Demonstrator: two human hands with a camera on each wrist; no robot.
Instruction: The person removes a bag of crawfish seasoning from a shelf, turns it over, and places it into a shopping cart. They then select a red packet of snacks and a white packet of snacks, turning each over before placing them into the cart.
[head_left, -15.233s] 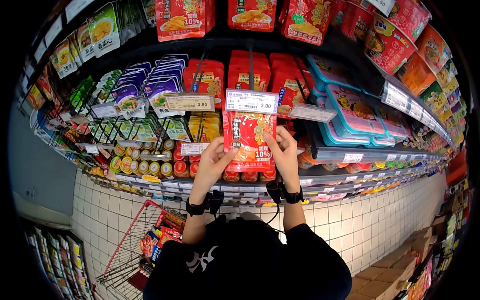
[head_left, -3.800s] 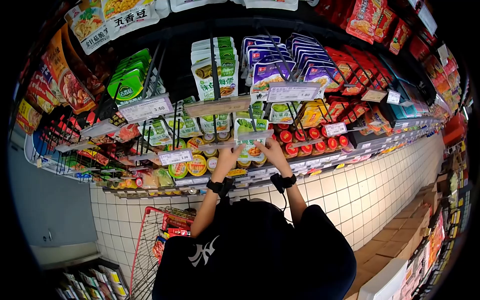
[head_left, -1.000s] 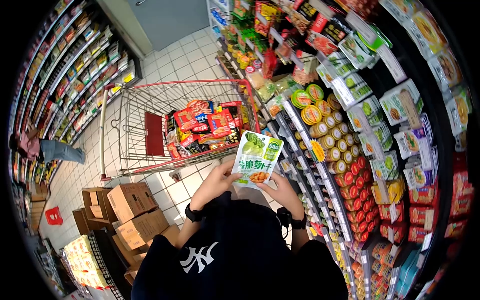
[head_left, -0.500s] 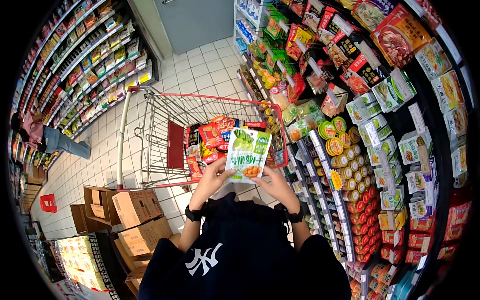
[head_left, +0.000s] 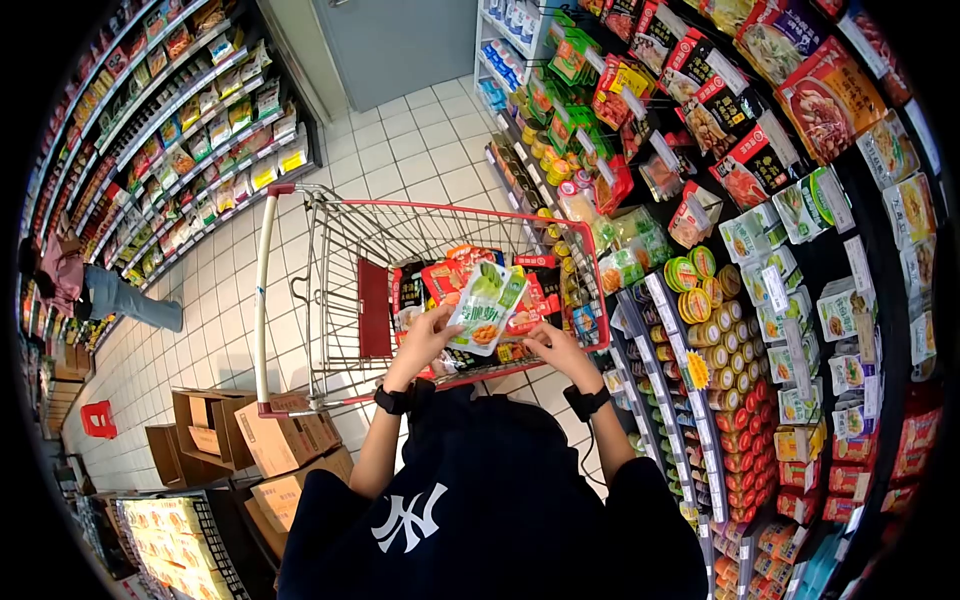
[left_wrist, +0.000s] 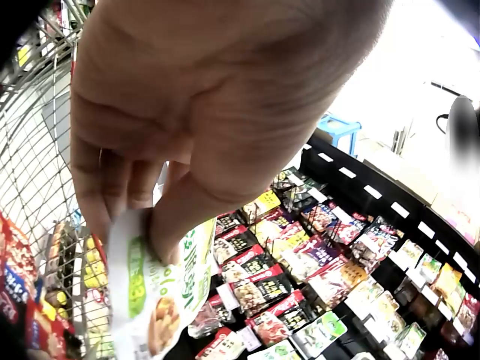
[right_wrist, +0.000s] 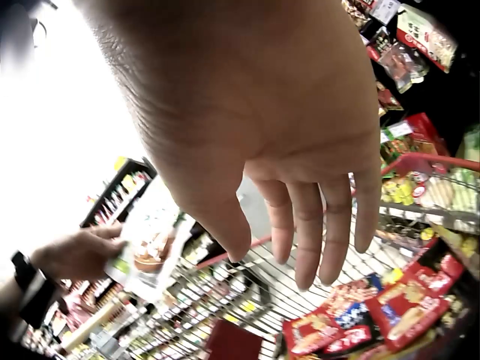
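My left hand (head_left: 425,345) pinches the lower left edge of a white-and-green pouch of dried radish (head_left: 487,308) over the shopping cart (head_left: 430,207). In the left wrist view the thumb lies across the front of the pouch (left_wrist: 161,307), the fingers behind it. Off to the right, my right hand (head_left: 560,353) is apart from the pouch; the right wrist view shows this hand (right_wrist: 262,112) with its fingers extended, nothing in them. Below both hands, red and black snack packets (right_wrist: 405,304) lie in the cart, partly covered by the pouch in the head view.
Shelves of jars (head_left: 735,425) and hanging snack packets (head_left: 765,160) line the right side. Cardboard boxes (head_left: 285,435) stand at lower left, with a red basket (head_left: 98,419) on the tiled floor beyond. A person (head_left: 125,295) stands by the left shelves.
From the shelf, where both hands held the radish pouch, the view has turned to the cart. In the last half second the right hand has let go, and the left has carried the pouch over the cart.
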